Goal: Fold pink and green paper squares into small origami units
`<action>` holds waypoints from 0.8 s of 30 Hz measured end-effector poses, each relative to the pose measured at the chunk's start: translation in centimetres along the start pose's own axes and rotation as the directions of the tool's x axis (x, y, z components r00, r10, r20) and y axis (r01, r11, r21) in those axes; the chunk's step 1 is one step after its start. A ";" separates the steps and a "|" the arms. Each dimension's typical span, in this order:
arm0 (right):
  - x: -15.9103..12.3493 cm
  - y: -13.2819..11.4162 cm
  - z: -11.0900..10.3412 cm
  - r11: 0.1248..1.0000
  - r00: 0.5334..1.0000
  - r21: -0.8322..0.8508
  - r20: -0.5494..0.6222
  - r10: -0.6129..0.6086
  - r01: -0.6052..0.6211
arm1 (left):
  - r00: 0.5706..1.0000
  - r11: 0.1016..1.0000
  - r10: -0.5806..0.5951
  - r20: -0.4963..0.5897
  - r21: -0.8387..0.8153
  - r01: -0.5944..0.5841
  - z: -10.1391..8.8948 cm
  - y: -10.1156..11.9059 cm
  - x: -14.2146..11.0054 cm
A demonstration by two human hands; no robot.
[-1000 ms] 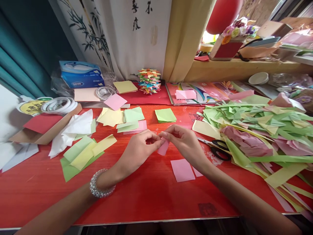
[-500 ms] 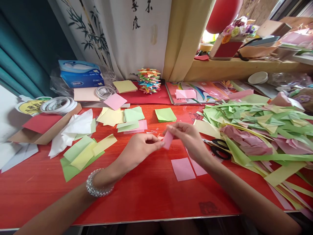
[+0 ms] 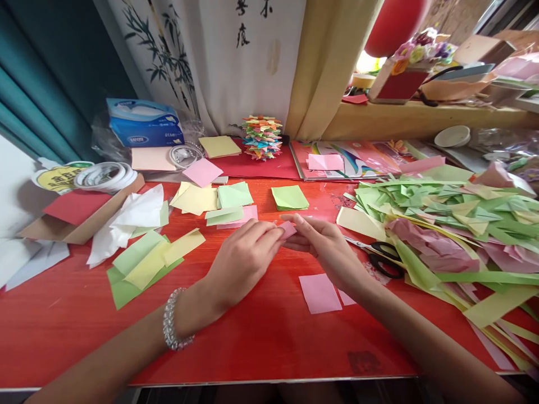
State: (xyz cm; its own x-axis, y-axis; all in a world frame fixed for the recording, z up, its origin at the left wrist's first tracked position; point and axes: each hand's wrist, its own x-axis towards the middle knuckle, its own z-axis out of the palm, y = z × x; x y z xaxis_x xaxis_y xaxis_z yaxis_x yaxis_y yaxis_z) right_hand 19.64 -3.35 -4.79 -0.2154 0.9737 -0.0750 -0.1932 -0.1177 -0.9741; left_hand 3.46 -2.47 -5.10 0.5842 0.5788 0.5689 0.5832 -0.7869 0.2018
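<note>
- Pinching a small pink paper (image 3: 288, 229): left hand (image 3: 246, 261), grip clamped on its left side, above the bench (image 3: 252, 348).
- Right hand (image 3: 330, 247) at the paper's right end; cannot tell whether that grip is clamped.
- Advisable: steady left pinch, edges squared before pressing any crease.
- Nearer than the grip, rightward: pink square (image 3: 320, 293).
- Right of it: scissors (image 3: 372, 248).
- Just beyond: green stack (image 3: 290, 198).

free: red table (image 3: 269, 331) between left hand (image 3: 246, 258) and pink square (image 3: 320, 293) | blocked right: scissors (image 3: 372, 248), paper heap (image 3: 463, 221)
</note>
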 end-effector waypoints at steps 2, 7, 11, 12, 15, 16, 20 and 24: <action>0.0 -0.2 -0.3 0.998 1.000 -0.062 0.011 0.006 -0.005 | 0.996 0.988 -0.094 0.004 -0.119 0.094 -0.1 -0.1 0.0; 0.0 0.2 -0.9 0.952 0.998 -0.306 -0.053 -0.021 0.004 | 0.946 0.890 -0.313 0.089 -0.319 0.324 -0.7 0.0 0.4; 0.1 0.1 -1.1 0.932 0.995 -0.361 -0.068 -0.073 0.044 | 0.852 0.750 -0.512 0.112 -0.426 0.507 -1.1 0.2 0.7; 0.1 0.0 -1.1 0.934 0.995 -0.352 -0.056 -0.081 0.056 | 0.828 0.707 -0.547 0.121 -0.462 0.535 -1.1 0.1 0.8; 0.0 -0.5 -1.0 0.956 0.997 -0.285 -0.020 -0.077 0.068 | 0.802 0.625 -0.582 0.138 -0.556 0.549 -1.1 -0.1 0.9; 0.0 -0.6 -0.9 0.963 0.998 -0.262 -0.012 -0.068 0.062 | 0.801 0.611 -0.583 0.138 -0.574 0.544 -1.1 -0.1 0.9; -0.1 -0.9 -0.7 0.978 0.999 -0.205 -0.011 -0.042 0.039 | 0.807 0.614 -0.583 0.097 -0.598 0.516 -1.1 0.1 0.8; -0.3 -1.1 -0.7 0.986 0.999 -0.164 -0.016 -0.038 0.034 | 0.859 0.718 -0.510 0.043 -0.529 0.453 -1.3 0.2 0.7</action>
State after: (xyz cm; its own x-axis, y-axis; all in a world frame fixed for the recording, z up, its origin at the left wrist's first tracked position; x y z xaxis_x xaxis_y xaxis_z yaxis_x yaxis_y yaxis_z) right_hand 20.55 -3.37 -3.83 -0.1922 0.9805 -0.0417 -0.0409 -0.0504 -0.9979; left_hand 3.24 -2.51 -3.63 0.2286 0.9078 0.3516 0.3841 -0.4159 0.8243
